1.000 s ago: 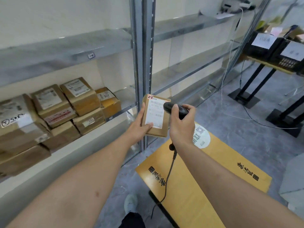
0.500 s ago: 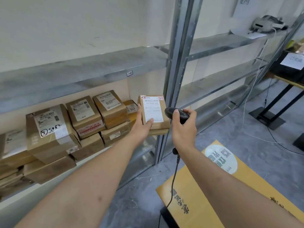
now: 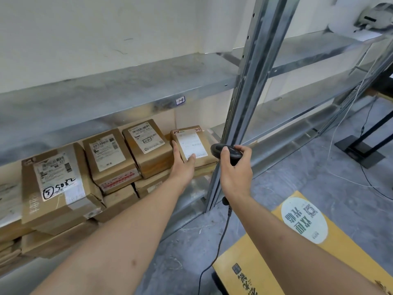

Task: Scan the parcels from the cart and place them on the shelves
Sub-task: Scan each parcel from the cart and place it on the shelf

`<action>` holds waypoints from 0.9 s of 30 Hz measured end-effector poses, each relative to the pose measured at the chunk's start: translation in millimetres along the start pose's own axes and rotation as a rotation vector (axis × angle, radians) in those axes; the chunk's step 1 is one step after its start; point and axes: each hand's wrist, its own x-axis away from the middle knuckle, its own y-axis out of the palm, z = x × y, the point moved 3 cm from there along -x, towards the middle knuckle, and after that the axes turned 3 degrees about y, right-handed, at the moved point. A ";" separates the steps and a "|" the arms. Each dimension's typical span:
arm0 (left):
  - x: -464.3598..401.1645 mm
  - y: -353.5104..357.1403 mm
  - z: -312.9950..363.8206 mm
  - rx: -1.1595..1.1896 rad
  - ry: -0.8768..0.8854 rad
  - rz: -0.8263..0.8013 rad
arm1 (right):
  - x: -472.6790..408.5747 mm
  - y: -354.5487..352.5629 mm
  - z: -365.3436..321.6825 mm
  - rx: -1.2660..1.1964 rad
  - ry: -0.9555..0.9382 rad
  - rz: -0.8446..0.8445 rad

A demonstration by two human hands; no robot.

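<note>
Your left hand (image 3: 183, 165) grips the labelled parcel (image 3: 194, 145) at centre frame, setting it on the shelf (image 3: 191, 194) atop a box beside the stacked parcels (image 3: 110, 158); your right hand (image 3: 235, 173) clutches the scanner (image 3: 225, 150). Placing seems nearly done. Next, let go and return to the cart.

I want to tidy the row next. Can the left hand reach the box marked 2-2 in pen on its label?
Probably yes: the left hand holds a parcel right beside that box, nothing between them.

Head camera looks down-forward (close) at shelf (image 3: 127, 90).
</note>
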 end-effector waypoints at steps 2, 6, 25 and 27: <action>-6.6 3.8 -1.3 -0.005 -0.030 0.044 | -10.9 4.2 4.7 -0.003 0.008 -0.028; -15.8 13.2 1.1 -0.082 -0.051 0.163 | -31.9 9.2 12.0 -0.002 0.024 -0.076; -54.3 37.1 43.1 -1.239 0.368 0.105 | -66.5 -1.0 30.4 -0.075 0.071 -0.169; -55.6 36.1 41.3 -1.227 0.338 0.062 | -67.5 0.7 29.2 -0.080 0.068 -0.164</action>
